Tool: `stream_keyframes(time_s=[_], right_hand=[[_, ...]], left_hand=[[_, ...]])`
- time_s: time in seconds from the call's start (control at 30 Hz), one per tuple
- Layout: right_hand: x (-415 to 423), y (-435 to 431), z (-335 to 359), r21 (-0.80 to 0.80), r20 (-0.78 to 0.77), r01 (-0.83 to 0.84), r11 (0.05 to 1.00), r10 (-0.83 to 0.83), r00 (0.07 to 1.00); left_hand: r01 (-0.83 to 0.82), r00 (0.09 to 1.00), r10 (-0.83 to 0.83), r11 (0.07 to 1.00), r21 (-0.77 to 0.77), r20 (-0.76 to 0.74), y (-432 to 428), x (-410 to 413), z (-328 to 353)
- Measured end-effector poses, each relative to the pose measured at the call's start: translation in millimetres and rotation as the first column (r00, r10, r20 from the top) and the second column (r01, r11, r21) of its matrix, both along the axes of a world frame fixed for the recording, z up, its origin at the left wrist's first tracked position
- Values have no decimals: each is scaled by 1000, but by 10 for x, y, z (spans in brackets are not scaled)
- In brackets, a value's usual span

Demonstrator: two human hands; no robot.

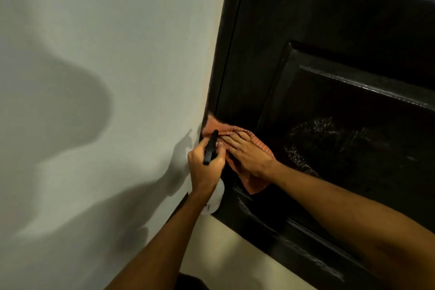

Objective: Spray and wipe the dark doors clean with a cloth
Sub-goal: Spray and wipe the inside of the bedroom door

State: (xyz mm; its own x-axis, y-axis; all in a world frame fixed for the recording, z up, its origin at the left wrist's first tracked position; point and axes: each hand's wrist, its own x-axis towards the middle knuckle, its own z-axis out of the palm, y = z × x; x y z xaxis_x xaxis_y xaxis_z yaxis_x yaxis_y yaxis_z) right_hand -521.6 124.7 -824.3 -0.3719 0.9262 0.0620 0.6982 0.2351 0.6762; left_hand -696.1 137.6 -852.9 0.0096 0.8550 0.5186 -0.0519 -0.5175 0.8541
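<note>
A dark glossy panelled door [329,106] fills the right half of the head view. My right hand [249,153] lies flat with straight fingers on an orange-red cloth [255,183], pressing it against the door's left stile near the frame. My left hand [204,167] grips a spray bottle [215,198] by its black trigger head; the white bottle body hangs below my wrist, close to the door's edge. Wet speckled patches show on the lower door panel [313,139].
A pale grey-white wall [106,77] takes up the left half, with shadows of my arms on it. A cream floor [235,254] runs along the door's bottom edge. The door frame [226,54] separates wall and door.
</note>
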Motion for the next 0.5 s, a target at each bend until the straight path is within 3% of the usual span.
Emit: stream_keyframes(time_s=[0.07, 0.17, 0.2, 0.3, 0.37, 0.43, 0.5], right_hand=[[55, 42, 167, 40, 61, -16, 999, 13, 998], [60, 287, 303, 345, 11, 15, 939, -20, 1000], [20, 312, 223, 354, -14, 30, 935, -26, 1000], [-11, 156, -510, 51, 158, 24, 998, -32, 987], [64, 10, -825, -185, 271, 71, 980, -18, 962], [40, 40, -632, -177, 246, 36, 983, 8, 969], [12, 205, -284, 30, 143, 47, 998, -51, 988]], left_hand=[[21, 1000, -21, 1000, 3, -13, 10, -41, -82], [11, 999, -12, 1000, -27, -46, 50, -71, -245], [7, 999, -9, 999, -43, -54, 62, -74, -312], [4, 998, -8, 998, -59, -70, 55, -95, -474], [-5, 995, 1, 999, -38, -103, 44, -104, -556], [-4, 993, 3, 1000, -10, -116, 38, -111, -617], [-36, 991, 40, 999, 33, -129, 33, -109, -644]])
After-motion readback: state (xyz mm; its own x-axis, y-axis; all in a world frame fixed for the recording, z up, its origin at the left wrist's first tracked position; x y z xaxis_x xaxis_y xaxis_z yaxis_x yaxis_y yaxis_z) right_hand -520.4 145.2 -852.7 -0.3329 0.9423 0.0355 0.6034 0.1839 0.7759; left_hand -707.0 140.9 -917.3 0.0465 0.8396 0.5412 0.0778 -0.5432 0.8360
